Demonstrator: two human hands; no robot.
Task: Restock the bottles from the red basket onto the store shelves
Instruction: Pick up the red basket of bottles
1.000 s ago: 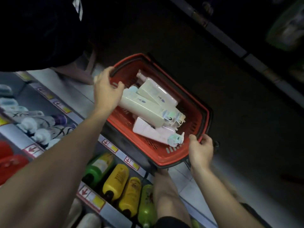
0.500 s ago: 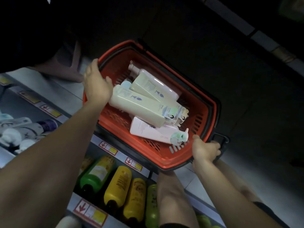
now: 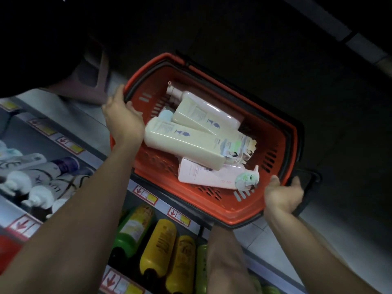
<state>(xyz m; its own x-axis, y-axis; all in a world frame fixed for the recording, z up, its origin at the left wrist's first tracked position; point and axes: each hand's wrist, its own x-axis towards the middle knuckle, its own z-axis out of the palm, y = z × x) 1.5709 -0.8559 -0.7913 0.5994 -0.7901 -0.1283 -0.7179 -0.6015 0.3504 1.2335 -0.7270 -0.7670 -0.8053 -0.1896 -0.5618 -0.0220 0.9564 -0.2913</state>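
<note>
you are holding the red basket (image 3: pixel 273 132) by its two ends, your left hand (image 3: pixel 124 119) curling over the rim at the far-left corner and your right hand (image 3: pixel 282 195) gripping the near-right corner beside the black handle (image 3: pixel 307 187), seemingly to keep it level beside the store shelves (image 3: pixel 70 145) so nothing is sliding out. inside the perforated hard-plastic shell, two cream bottles (image 3: pixel 184 141) are lying slantwise across a pink bottle (image 3: pixel 210 177), all smooth, flat-sided and glossy, none yet shelved, while rounded yellow and green bottles (image 3: pixel 158 247) are standing in the row below.
</note>
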